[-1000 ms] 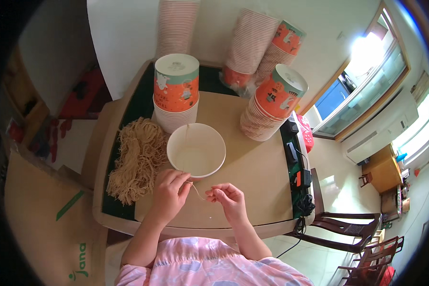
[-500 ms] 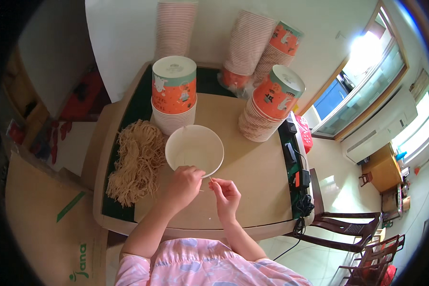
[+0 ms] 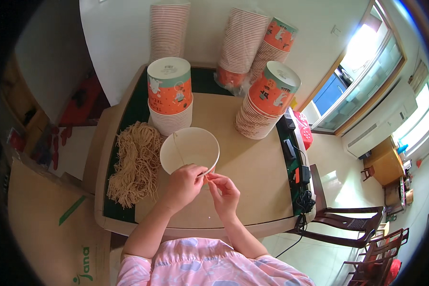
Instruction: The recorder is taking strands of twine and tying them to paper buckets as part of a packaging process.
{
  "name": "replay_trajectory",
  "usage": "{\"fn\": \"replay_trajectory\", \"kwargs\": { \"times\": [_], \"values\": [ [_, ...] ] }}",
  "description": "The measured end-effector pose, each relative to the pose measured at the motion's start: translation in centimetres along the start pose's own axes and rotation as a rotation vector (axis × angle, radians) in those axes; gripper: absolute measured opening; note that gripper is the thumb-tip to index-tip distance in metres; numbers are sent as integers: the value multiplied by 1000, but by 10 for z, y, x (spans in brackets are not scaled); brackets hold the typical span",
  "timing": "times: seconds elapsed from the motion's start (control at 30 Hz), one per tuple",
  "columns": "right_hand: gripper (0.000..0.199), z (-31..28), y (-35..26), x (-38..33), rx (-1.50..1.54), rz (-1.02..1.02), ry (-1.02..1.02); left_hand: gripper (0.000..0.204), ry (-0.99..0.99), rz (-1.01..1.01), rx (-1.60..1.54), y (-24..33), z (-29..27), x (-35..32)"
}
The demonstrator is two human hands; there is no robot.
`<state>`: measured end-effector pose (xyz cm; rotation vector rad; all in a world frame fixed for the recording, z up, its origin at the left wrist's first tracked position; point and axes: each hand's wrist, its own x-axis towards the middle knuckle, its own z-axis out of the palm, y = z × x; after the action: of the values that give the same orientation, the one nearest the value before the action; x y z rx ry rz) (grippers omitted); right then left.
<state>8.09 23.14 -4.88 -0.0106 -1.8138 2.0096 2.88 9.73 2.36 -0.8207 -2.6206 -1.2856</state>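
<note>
A white-lined paper bucket point(image 3: 202, 143) is tipped with its open mouth toward me. My left hand point(image 3: 186, 186) closes on its near rim, some fingers inside. Just right of it, my right hand point(image 3: 225, 191) pinches at the same stretch of rim, against the outside. A thin beige cord point(image 3: 179, 148) runs from the bucket's far rim down the inside toward my left fingers. What my right fingertips hold looks like the cord's end, though it is mostly hidden. To the left lies a tangled bundle of beige cords point(image 3: 136, 164).
Behind the bucket stands an upside-down bucket stack point(image 3: 170, 95), orange and teal. Another tilted stack point(image 3: 268, 100) is at the right. Bagged stacks point(image 3: 243, 43) lean by the wall. Power strips and cables point(image 3: 302, 190) line the table's right edge. A cardboard box point(image 3: 47, 214) stands left.
My right hand has shifted slightly left, up against the rim beside my left fingers. The cord now shows along the bucket's inside. The view has shifted a little.
</note>
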Motion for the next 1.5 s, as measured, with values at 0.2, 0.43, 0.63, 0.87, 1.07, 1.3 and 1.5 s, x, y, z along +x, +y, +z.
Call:
{"fn": "replay_trajectory", "kwargs": {
  "times": [0.2, 0.43, 0.63, 0.87, 1.07, 1.3, 1.5],
  "values": [
    [9, -2, 0, 1, 28, 31, 25, 21, -23, -12, -17, 5, -2, -1],
    [8, -7, 4, 0, 34, 42, 6, 22, -81, -37, -17, 6, 0, -2],
    [8, -10, 6, -1, 43, 51, 4, 22, -66, -29, -8, 3, 4, -2],
    [8, -11, 7, 0, 34, 64, -1, 22, -61, -25, -17, 2, 5, -2],
    [7, -9, 5, 1, 41, 77, 28, 23, -88, -7, -8, 5, 7, -3],
    [7, -16, 15, -2, -9, 123, 73, 25, -141, -32, 2, 2, 20, -5],
    [5, -20, 15, -5, 40, 170, 88, 27, -186, -140, -99, 2, 23, -1]
  ]
}}
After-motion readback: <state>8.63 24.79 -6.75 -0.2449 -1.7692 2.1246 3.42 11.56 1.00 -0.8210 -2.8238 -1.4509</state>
